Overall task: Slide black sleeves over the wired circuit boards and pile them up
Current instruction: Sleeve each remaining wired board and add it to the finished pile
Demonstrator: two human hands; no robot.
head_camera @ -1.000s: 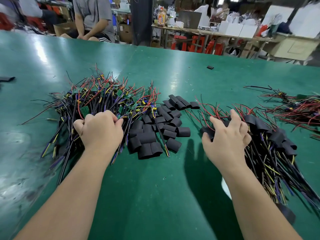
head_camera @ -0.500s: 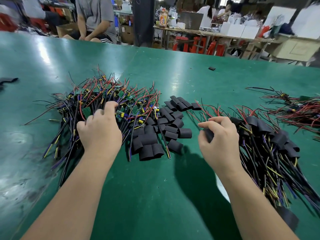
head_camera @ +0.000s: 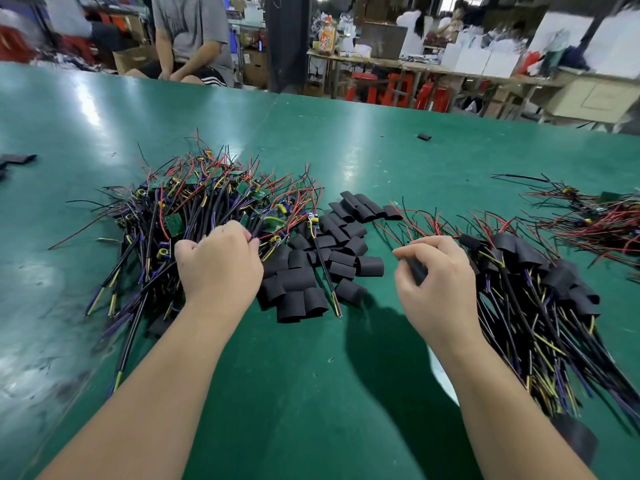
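While digging into the heap of bare wired boards (head_camera: 207,202) at the left, grips a few of its cables (head_camera: 197,225) with the left hand (head_camera: 218,268), fingers curled tight around them. Pinches what looks like a single black sleeve (head_camera: 414,270) between thumb and fingers of the right hand (head_camera: 436,282), just beside the pile of sleeved boards (head_camera: 540,292) at the right.

Seems to be the fetching step — one part in each hand, not yet joined. Next, most likely: pull one board free of the tangle without dragging its neighbours, line it up with the sleeve's mouth, push it through, then drop it on the right-hand pile. Loose sleeves (head_camera: 311,271) heaped between the hands, ready for later rounds.

Underneath, a glossy green tabletop (head_camera: 311,393), scuffed at the near left, with a stray sleeve (head_camera: 424,136) well apart toward the far edge and another wire tangle (head_camera: 595,223) at the far right. Beyond — a seated person in a grey shirt (head_camera: 192,36), red stools (head_camera: 398,90), white boxes (head_camera: 485,60) amid workshop clutter.
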